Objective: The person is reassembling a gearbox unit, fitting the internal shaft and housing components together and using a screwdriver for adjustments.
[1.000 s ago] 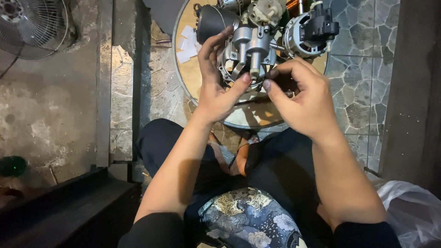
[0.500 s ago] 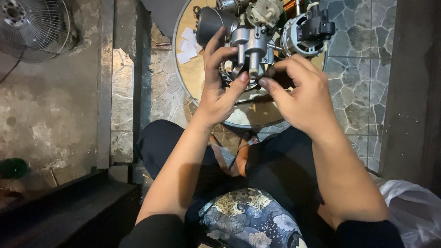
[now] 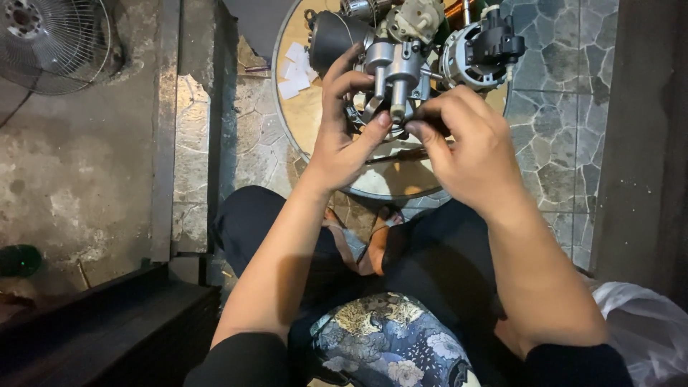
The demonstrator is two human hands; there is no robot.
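A grey metal carburettor-like part (image 3: pixel 398 72) is held up over a round wooden tabletop (image 3: pixel 308 115). My left hand (image 3: pixel 344 136) wraps its left side, thumb pressed under its lower stem. My right hand (image 3: pixel 466 147) grips the part's right lower side, fingertips pinched close to the left thumb. What the right fingertips pinch is hidden.
A small motor with a black cap (image 3: pixel 476 54) and a dark cylinder (image 3: pixel 333 36) lie on the tabletop behind the part, with white paper scraps (image 3: pixel 294 72). A fan (image 3: pixel 50 39) stands at top left. A dark step (image 3: pixel 107 322) is at lower left, a white bag (image 3: pixel 645 330) at lower right.
Both hands have lifted the metal part slightly and drawn closer together, the right fingertips now meeting the left thumb under the part.
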